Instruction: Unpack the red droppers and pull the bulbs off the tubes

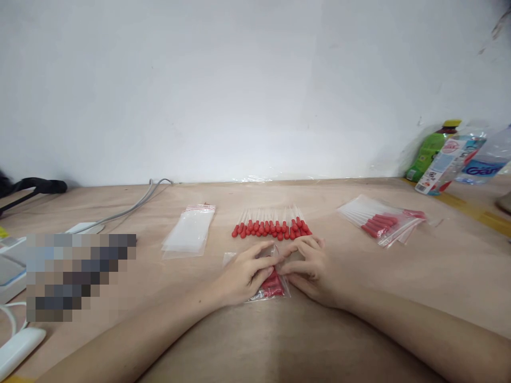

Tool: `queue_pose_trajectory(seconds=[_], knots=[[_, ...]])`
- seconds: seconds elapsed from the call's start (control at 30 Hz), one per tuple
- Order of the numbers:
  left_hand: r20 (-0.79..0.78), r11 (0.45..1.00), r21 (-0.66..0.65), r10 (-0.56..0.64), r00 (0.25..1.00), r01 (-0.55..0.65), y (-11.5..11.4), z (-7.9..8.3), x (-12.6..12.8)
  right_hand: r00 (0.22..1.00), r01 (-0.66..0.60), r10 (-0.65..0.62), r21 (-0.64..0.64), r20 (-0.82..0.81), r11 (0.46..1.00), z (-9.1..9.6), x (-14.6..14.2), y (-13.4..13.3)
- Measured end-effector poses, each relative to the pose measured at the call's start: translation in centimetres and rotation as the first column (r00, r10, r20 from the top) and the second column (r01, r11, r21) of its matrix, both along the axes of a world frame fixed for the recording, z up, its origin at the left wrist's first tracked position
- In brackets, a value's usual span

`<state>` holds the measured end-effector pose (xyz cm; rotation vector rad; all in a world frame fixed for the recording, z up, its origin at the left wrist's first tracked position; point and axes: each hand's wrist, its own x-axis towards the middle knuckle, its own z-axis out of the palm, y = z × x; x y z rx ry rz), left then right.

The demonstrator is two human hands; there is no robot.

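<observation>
A small clear zip bag point(272, 285) filled with red-bulbed droppers lies on the wooden table point(359, 276) in front of me. My left hand point(243, 274) and my right hand point(305, 266) both rest on it, fingers pressed along its top edge and meeting in the middle. Just behind the hands lies a row of loose droppers point(271, 226) with red bulbs and clear stems. A stack of empty clear zip bags point(189, 234) sits to the left of that row. To the right lies a pile of filled bags point(381, 219).
Bottles point(451, 154) lean at the back right by the white wall. A grey cable point(131, 207) and white devices point(19, 346) lie at the left, beside a blurred patch. A black object point(35, 186) sits at the far left.
</observation>
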<state>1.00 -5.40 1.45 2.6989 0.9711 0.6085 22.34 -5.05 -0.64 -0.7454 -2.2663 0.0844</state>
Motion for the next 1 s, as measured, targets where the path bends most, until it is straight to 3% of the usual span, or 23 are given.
queue_pose_trajectory(seconds=[0.07, 0.17, 0.37, 0.5, 0.8, 1.0], knots=[[-0.03, 0.994, 0.104, -0.025, 0.999, 0.028, 0.3, 0.0, 0.0, 1.0, -0.009, 0.012, 0.172, -0.015, 0.985, 0.1, -0.1, 0.3], [-0.075, 0.964, 0.255, -0.062, 0.995, 0.079, 0.7, 0.1, 0.1, 0.999, 0.001, 0.012, 0.309, -0.039, 0.951, 0.3, -0.3, 0.6], [-0.124, 0.834, 0.511, -0.17, 0.978, 0.21, 1.2, 0.4, 0.4, 0.999, -0.022, 0.038, 0.408, -0.032, 0.913, 0.4, -0.7, 0.1], [-0.246, 0.774, 0.554, -0.2, 0.948, 0.307, 1.0, 0.6, 0.4, 0.998, -0.022, -0.003, 0.439, 0.055, 0.898, 0.3, -0.8, 0.0], [-0.376, 0.781, 0.499, -0.194, 0.906, 0.374, 0.5, 0.9, 0.6, 0.971, -0.123, -0.012, 0.539, 0.24, 0.833, 0.7, -0.5, -0.3], [-0.223, 0.841, 0.483, -0.153, 0.963, 0.245, 1.1, 1.8, -1.3, 0.963, -0.07, -0.047, 0.411, 0.267, 0.909, 0.8, 0.9, 0.6]])
